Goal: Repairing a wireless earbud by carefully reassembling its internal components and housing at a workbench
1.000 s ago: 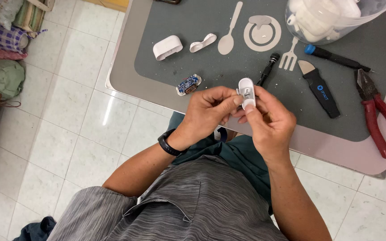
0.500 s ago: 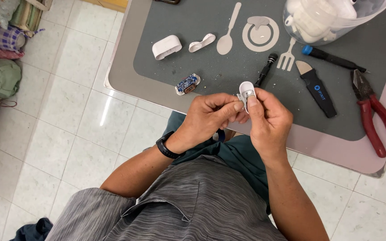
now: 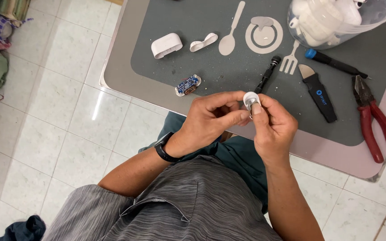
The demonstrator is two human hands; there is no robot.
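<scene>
Both hands, left (image 3: 211, 117) and right (image 3: 271, 127), pinch a small white casing (image 3: 250, 99) at frame centre; its circuit board (image 3: 187, 85) and shells (image 3: 166, 45) already lie on the worktop (image 3: 354, 156).

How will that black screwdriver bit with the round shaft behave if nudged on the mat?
The black bit looks round and slim, so it would probably roll sideways if pushed. It appears rigid and likely light. The grey mat looks matte and dusty, which may slow it, and the right hand lies close to its lower end.
</scene>
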